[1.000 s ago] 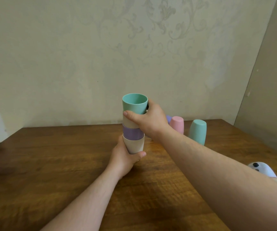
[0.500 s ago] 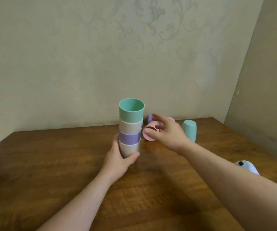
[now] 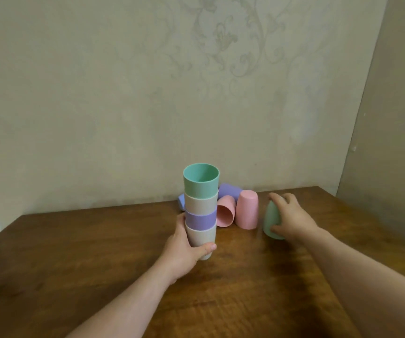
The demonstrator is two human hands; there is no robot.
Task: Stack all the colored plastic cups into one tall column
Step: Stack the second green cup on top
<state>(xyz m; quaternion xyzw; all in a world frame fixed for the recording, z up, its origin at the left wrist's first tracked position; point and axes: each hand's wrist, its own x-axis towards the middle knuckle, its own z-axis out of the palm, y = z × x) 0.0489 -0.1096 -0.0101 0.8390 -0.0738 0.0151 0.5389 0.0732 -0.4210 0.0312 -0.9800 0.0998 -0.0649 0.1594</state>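
A column of nested cups (image 3: 201,211) stands upright on the wooden table (image 3: 74,252): beige at the bottom, then purple, beige, and green on top. My left hand (image 3: 184,250) grips the bottom beige cup. Right of the column, my right hand (image 3: 291,220) wraps around an upside-down green cup (image 3: 271,223), which tilts slightly. Between them a pink cup (image 3: 225,212) lies on its side and another pink cup (image 3: 247,209) stands upside down. Behind the column lie a purple cup (image 3: 229,191) and a bluish cup (image 3: 181,200), partly hidden.
The wall (image 3: 123,106) rises just behind the cups, and a side wall (image 3: 391,142) closes the right. The table's right edge runs close to my right forearm.
My right hand left the pink cup lying on its side, moved right and closed around the upside-down green cup. The left hand stays on the column's base.
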